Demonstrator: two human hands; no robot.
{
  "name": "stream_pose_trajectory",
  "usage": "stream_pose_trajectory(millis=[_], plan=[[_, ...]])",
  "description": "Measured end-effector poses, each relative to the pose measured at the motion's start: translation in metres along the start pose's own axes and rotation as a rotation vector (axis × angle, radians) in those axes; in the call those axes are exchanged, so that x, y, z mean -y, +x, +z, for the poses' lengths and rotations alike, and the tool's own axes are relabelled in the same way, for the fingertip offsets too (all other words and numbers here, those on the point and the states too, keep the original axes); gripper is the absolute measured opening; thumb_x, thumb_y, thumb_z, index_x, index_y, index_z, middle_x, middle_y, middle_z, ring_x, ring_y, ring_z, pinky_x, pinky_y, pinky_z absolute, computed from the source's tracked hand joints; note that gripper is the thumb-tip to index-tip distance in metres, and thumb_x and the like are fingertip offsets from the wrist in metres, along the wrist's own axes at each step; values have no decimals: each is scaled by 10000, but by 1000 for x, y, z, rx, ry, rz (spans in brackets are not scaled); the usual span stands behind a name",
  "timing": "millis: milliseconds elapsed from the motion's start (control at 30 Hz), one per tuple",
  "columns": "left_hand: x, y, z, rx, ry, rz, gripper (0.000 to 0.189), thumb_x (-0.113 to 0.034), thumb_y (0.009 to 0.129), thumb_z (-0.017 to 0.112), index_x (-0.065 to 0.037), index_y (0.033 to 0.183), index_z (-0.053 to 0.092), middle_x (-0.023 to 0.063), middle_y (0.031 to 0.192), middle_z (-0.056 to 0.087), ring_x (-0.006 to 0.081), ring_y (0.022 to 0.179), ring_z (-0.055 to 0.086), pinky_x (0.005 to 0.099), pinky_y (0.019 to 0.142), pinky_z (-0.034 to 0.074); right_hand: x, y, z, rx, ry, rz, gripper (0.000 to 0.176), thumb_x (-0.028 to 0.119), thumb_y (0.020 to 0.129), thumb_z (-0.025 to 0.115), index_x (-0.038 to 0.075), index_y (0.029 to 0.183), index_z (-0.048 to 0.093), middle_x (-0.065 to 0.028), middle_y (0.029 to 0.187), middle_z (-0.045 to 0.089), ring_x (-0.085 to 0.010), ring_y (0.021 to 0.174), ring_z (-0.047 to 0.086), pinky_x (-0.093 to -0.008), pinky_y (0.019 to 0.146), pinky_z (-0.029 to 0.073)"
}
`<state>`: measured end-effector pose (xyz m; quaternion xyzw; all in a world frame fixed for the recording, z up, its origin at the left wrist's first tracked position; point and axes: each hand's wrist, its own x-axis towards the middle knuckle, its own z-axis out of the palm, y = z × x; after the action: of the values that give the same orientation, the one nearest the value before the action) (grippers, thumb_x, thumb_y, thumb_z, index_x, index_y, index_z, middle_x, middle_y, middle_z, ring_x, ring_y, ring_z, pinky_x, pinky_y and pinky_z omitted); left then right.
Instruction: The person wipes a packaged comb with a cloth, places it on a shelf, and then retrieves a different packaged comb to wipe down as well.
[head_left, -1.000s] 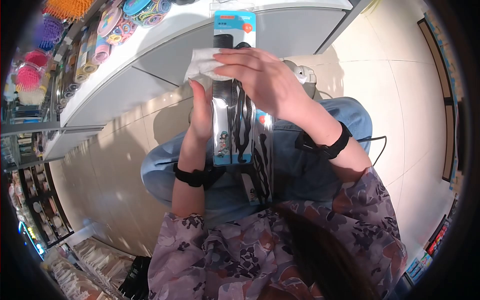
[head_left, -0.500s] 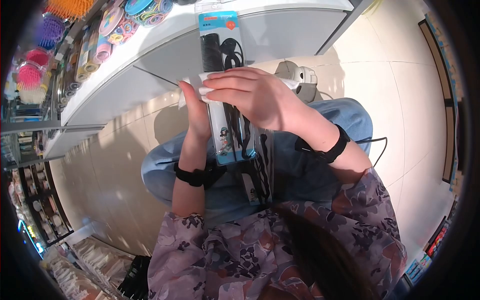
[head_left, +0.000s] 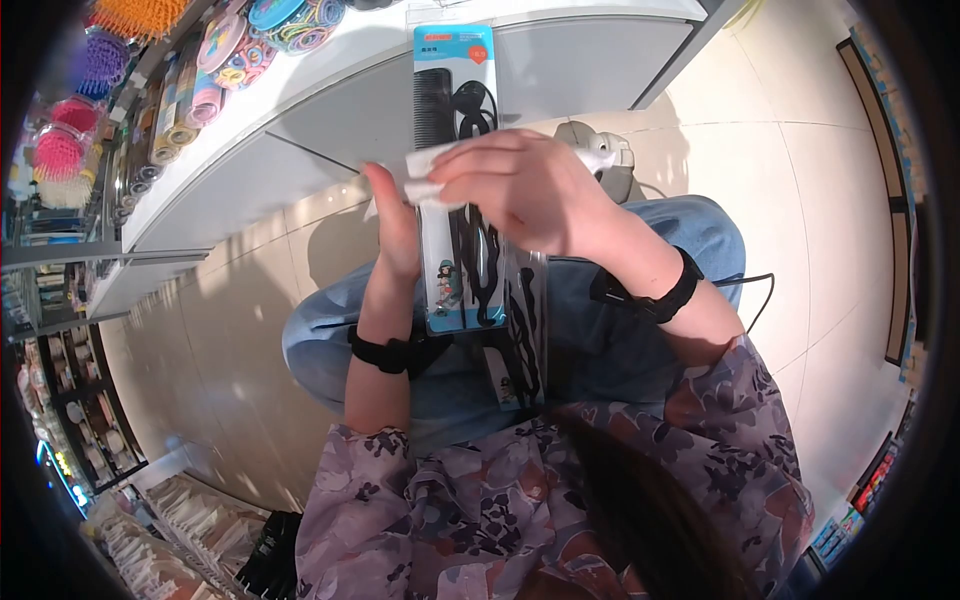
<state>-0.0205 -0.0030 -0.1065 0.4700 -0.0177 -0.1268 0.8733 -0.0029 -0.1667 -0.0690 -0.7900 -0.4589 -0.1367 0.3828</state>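
Observation:
A blister pack [head_left: 455, 50] holding a black comb and black hair-styling tools lies upright in front of me, its top close to the shelf edge. My left hand [head_left: 397, 225] holds it from the left side, thumb raised and the other fingers hidden behind the pack. Folded white tissue or cloth [head_left: 428, 178] is pinched in my right hand [head_left: 535, 195], across the middle of the pack's front. Below, on my lap, rests a second similar pack [head_left: 525, 360], partly covered by the first.
A white shelf [head_left: 370, 65] with grey drawers runs ahead, carrying coloured hair ties [head_left: 300, 25] and hairbrushes [head_left: 62, 150] at the left. A grey and white object [head_left: 605, 155] sits on the tiled floor beyond my knee. Bagged goods [head_left: 200, 520] hang at the lower left.
The pack has shifted slightly right and straightened. My right hand has moved a little right with the white tissue or cloth, while the left hand has stayed nearly still.

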Motion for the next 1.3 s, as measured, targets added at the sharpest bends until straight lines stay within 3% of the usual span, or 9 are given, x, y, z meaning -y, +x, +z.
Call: stream_pose_trajectory(millis=[67, 167, 367, 533, 633, 733, 933, 1133, 1300], plan=[[0, -1, 4, 0, -135, -60, 843, -673, 799, 138, 23, 1231, 335, 103, 1164, 463, 189, 1063, 465, 304, 899, 376, -2, 1, 0, -152, -74, 81, 222, 12, 613, 551, 66, 822, 599, -28, 965, 594, -200, 925, 542, -314, 784, 435], [-1, -2, 3, 85, -102, -79, 838, -672, 799, 150, 21, 1237, 324, 108, 1174, 456, 188, 1056, 468, 304, 903, 374, -5, 2, -1, -205, -109, 49, 281, -30, 592, 522, 74, 844, 587, -34, 963, 604, -207, 935, 559, -315, 768, 443], [-8, -2, 5, 40, -159, -59, 855, -687, 786, 114, 12, 1187, 402, 92, 1081, 519, 159, 968, 517, 271, 833, 417, 9, 1, 3, 40, 48, -60, 199, 39, 610, 560, 75, 802, 598, -18, 916, 597, -193, 903, 547, -311, 787, 430], [-7, -1, 4, 46, -33, -46, 858, -686, 788, 112, 15, 1186, 406, 105, 1081, 524, 175, 970, 522, 279, 831, 423, 6, 0, -2, 23, 8, -31, 174, 46, 591, 563, 78, 760, 589, 3, 880, 597, -188, 877, 551, -309, 767, 431], [-5, 0, 1, 52, -66, -49, 818, -666, 806, 155, 7, 1226, 353, 120, 1144, 485, 206, 1039, 489, 321, 882, 394, 1, 1, -5, -71, -78, 60, 270, -10, 547, 538, 101, 784, 604, -8, 928, 607, -201, 889, 559, -327, 742, 448], [-7, -1, 9, -43, -113, -85, 853, -677, 796, 108, 20, 1193, 397, 117, 1092, 521, 187, 985, 520, 285, 842, 416, 1, 1, -3, -85, -115, 5, 161, 42, 573, 562, 79, 728, 574, 9, 875, 591, -189, 846, 547, -310, 728, 433], [-8, 0, 8, 55, -126, -113, 864, -698, 781, 122, 12, 1195, 389, 97, 1082, 520, 156, 940, 532, 253, 779, 446, 11, -1, 5, 79, 59, -118, 125, 91, 573, 567, 78, 688, 518, -10, 774, 554, -197, 790, 542, -300, 693, 436], [-9, 2, 12, 21, -143, -86, 856, -690, 788, 124, 14, 1203, 380, 99, 1081, 517, 160, 943, 532, 261, 786, 447, 3, 0, 3, -88, -109, -33, 126, 64, 568, 569, 80, 690, 546, 9, 824, 574, -187, 833, 541, -306, 701, 437], [-6, 2, 6, 47, -210, -104, 838, -684, 793, 129, 0, 1204, 385, 96, 1067, 522, 156, 925, 536, 257, 768, 450, 5, -1, 1, -14, -17, -42, 137, 56, 563, 574, 77, 697, 556, 0, 843, 579, -189, 855, 541, -310, 721, 439]])
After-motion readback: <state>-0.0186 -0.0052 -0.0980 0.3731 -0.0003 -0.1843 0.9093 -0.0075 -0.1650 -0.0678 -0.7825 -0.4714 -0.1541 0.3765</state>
